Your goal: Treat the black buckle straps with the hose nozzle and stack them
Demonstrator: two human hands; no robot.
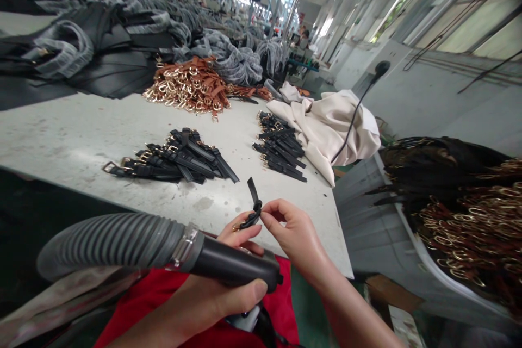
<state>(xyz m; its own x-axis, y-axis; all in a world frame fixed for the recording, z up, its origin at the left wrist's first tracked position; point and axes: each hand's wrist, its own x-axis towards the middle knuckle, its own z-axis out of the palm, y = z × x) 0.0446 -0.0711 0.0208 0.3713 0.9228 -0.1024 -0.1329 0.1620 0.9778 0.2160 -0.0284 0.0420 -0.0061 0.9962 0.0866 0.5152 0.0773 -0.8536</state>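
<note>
A short black buckle strap [255, 207] with a gold buckle is bent into a loop in front of me, its free end pointing up. My left hand [228, 302] grips it between the fingers, at the buckle end. Across the same hand, behind the thumb, lies a black tube-shaped tool [240, 265] joined to a grey ribbed hose [118, 242]. Thumb and forefinger of my right hand [291, 228] pinch the strap near its loop. Beyond the hands lie a loose pile of black buckle straps [183, 160] and a second pile [281, 147] further right.
Brown straps with gold buckles [191, 87] are heaped at the back of the white table [93, 125]. Cream fabric [334, 119] covers its right corner, with a black cable [359, 103] hanging over it. A bin [362, 212] of straps stands at right.
</note>
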